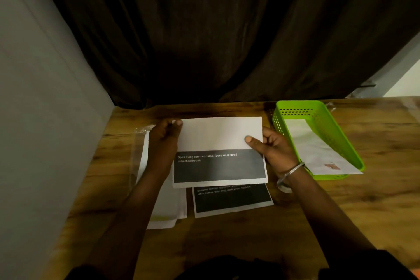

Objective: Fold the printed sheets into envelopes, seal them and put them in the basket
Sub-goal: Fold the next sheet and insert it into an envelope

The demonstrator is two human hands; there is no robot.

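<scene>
Both hands pinch the printed sheet (219,143): the left hand (164,141) at its upper left corner, thumb on top, and the right hand (270,150) at its right edge, thumb flat on the white back. The sheet is partly folded, a white flap turned over the dark printed face. As thin paper it is judged light, limp and easily creased, so it is best held at opposite edges. A second printed sheet (231,200) lies beneath on the wooden table (375,143), with white envelopes (168,209) to the left. To the right, the green basket (302,104) holds one envelope (318,152).
</scene>
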